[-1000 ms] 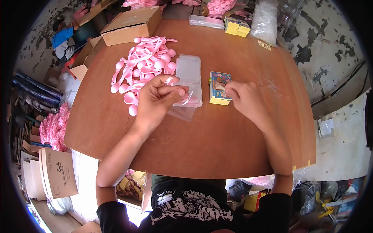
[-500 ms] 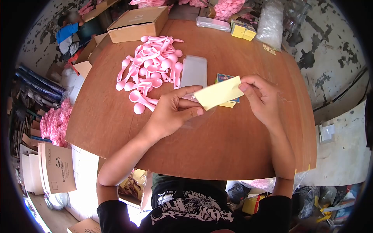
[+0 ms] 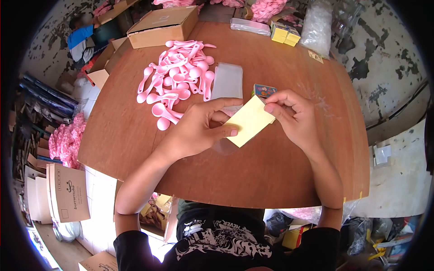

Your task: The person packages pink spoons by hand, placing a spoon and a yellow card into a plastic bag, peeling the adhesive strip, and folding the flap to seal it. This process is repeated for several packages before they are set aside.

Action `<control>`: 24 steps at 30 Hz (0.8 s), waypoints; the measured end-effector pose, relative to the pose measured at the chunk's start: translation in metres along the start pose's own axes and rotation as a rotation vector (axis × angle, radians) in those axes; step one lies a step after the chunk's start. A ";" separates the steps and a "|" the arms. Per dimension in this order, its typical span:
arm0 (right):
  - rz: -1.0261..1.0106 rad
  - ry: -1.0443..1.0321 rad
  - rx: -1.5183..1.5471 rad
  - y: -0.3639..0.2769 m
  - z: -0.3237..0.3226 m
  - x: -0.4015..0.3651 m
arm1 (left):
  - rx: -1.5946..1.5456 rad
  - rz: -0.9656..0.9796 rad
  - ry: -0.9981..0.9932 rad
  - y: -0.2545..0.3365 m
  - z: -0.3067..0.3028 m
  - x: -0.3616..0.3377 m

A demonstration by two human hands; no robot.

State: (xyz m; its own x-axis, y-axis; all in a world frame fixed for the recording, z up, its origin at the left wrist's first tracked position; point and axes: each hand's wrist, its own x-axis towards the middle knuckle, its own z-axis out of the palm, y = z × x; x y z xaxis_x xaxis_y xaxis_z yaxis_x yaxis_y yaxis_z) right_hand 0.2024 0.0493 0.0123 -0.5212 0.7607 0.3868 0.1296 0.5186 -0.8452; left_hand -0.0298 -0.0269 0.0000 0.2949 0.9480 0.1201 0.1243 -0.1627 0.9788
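The left hand (image 3: 199, 128) is held over the middle of the wooden table (image 3: 280, 171), its fingers curled and its thumb pressed toward them, gripping a small clear plastic bag (image 3: 223, 147) whose lower end hangs out below the thumb. The right hand (image 3: 294, 118) pinches the upper corner of a yellow card (image 3: 248, 122) between thumb and forefinger, the other fingers loosely bent. The card is tilted, and its lower left edge meets the left thumb at the bag. Just behind the card lies a stack of printed cards (image 3: 264, 90), beside it a stack of clear bags (image 3: 227, 80), and further left a heap of pink spoons (image 3: 178, 74). A cardboard box (image 3: 165, 27) stands at the far edge
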 end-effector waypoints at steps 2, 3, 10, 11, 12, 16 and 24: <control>0.012 -0.002 0.049 0.001 0.001 -0.001 | -0.014 -0.022 0.012 -0.001 0.001 0.001; 0.025 -0.006 0.095 0.001 0.002 -0.001 | -0.029 -0.042 0.024 -0.001 0.001 0.001; -0.219 -0.172 -0.132 -0.008 0.010 -0.004 | -0.032 0.056 0.124 0.003 0.009 0.006; -0.219 -0.172 -0.132 -0.008 0.012 -0.006 | 0.021 0.079 0.106 0.003 0.008 0.008; -0.241 -0.179 -0.135 -0.008 0.014 -0.007 | 0.073 0.102 0.089 0.004 0.007 0.009; -0.257 -0.286 -0.100 -0.007 0.014 -0.007 | 0.139 0.139 0.103 0.006 0.010 0.010; 0.068 -0.505 0.000 -0.005 0.022 -0.018 | 0.057 0.286 0.122 -0.005 0.015 0.009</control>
State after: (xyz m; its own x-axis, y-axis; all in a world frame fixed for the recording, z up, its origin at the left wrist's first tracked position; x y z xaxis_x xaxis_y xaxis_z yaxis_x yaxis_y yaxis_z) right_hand 0.1927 0.0246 0.0010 -0.8543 0.5092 0.1042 0.1777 0.4746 -0.8621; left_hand -0.0135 -0.0215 -0.0060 0.2103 0.8867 0.4118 0.1061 -0.4395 0.8920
